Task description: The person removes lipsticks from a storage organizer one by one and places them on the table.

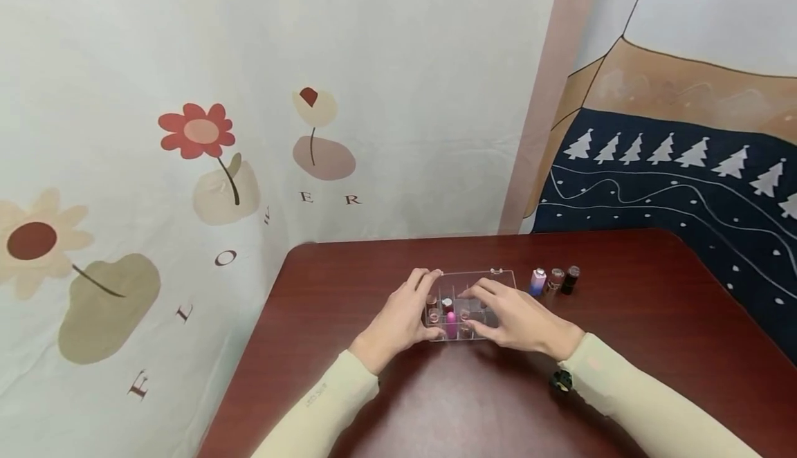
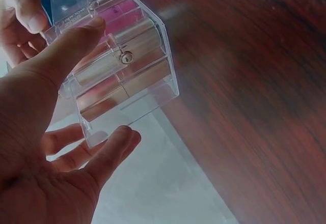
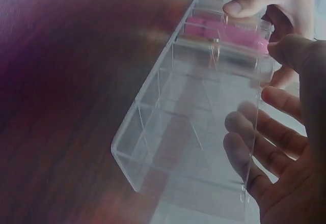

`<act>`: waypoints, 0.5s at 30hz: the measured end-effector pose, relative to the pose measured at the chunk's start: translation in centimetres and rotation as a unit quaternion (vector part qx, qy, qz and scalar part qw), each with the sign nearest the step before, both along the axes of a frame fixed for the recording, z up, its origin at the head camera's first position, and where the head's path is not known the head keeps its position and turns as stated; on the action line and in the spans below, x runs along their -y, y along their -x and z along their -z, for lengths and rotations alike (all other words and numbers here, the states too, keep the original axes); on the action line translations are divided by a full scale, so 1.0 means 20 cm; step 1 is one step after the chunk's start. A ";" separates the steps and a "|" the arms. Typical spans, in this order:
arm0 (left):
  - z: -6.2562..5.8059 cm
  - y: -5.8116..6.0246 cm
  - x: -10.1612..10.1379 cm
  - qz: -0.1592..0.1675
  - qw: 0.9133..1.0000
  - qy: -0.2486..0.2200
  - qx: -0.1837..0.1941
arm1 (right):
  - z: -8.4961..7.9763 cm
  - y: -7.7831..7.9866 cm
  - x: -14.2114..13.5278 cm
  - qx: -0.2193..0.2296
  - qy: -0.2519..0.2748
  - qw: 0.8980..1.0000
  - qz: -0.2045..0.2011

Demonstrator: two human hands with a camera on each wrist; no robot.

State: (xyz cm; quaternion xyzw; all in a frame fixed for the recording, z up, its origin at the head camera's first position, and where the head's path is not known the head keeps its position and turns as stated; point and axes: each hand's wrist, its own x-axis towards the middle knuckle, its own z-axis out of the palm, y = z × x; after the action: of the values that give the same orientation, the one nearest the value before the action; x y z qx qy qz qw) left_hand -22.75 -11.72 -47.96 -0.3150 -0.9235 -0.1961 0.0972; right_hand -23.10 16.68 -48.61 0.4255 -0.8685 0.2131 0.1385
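A clear plastic divided organizer (image 1: 457, 290) stands on the table between both hands, with several lipstick tubes in its left compartments. One tube, bright pink (image 1: 451, 324), sits in the near row, and a clear-capped tube (image 1: 464, 315) stands to its right. My left hand (image 1: 401, 313) grips the organizer's left end, thumb along the near side and fingers round the far side. Over the right part, my right hand (image 1: 513, 316) has its fingers spread, with thumb and index fingertips apart above the clear-capped tube. In the right wrist view, its other fingers show through the clear plastic (image 3: 188, 147).
Right of the organizer, three tubes stand in a row: a pink-to-blue one (image 1: 537, 282), a clear-and-brown one (image 1: 555, 280) and a black one (image 1: 569, 280). The reddish-brown table (image 1: 398, 402) meets a flower-printed cloth (image 1: 405, 133) behind.
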 end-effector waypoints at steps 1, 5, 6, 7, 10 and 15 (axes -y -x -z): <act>0.01 0.00 0.00 -0.001 1.000 0.000 -0.004 | 0.01 0.00 0.00 0.003 -0.001 1.000 -0.003; 0.08 0.05 0.03 0.007 1.000 -0.013 -0.024 | 0.03 0.00 0.00 0.006 -0.004 1.000 -0.005; 0.08 0.05 0.02 0.007 1.000 -0.014 -0.022 | 0.03 0.00 0.00 0.005 -0.004 1.000 -0.004; 0.07 0.05 0.02 0.006 1.000 -0.014 -0.019 | 0.03 0.01 0.00 0.004 -0.005 1.000 -0.003; 0.00 0.00 -0.01 -0.008 1.000 -0.003 0.002 | 0.03 0.01 -0.01 0.001 -0.010 1.000 -0.001; -0.02 -0.02 -0.02 -0.026 0.999 0.023 0.012 | 0.04 0.01 0.00 0.001 -0.012 1.000 0.000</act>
State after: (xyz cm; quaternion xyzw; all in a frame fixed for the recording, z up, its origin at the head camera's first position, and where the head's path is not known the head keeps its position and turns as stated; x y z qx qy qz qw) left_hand -22.43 -11.25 -47.56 -0.2905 -0.9368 -0.1764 0.0836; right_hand -23.32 16.74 -49.46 0.4272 -0.8711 0.2032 0.1321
